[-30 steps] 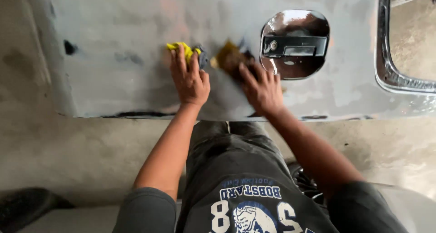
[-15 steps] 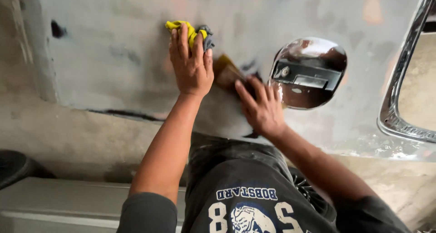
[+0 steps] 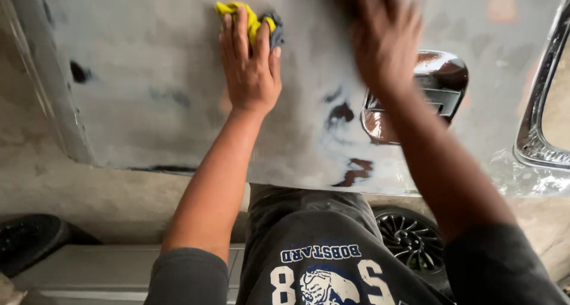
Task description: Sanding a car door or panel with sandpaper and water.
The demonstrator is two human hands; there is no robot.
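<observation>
Sanded grey car door panel (image 3: 148, 91) across the upper view, patchy with dark spots and a wet sheen low down, concrete floor (image 3: 53, 186) beneath. Left hand (image 3: 249, 67) flat against the panel, fingers together and pressing a yellow and grey cloth (image 3: 254, 17), bunched under the fingertips at the top of the panel. Right hand (image 3: 386, 35) higher and to the right, blurred, spread over the panel just above the chrome door handle recess (image 3: 442, 79); grip there impossible to tell, and whatever lies under the palm hidden. Chrome window trim (image 3: 537, 112) curving down the far right edge. Dark smears (image 3: 353, 171) on the wet strip near the panel's lower edge, between the two forearms. Below, dark trousers and a dark printed shirt, grey sleeves on both arms. Black alloy wheel (image 3: 412, 239) lying on the floor by the right arm, another black rounded shape (image 3: 29, 239) at the lower left.
</observation>
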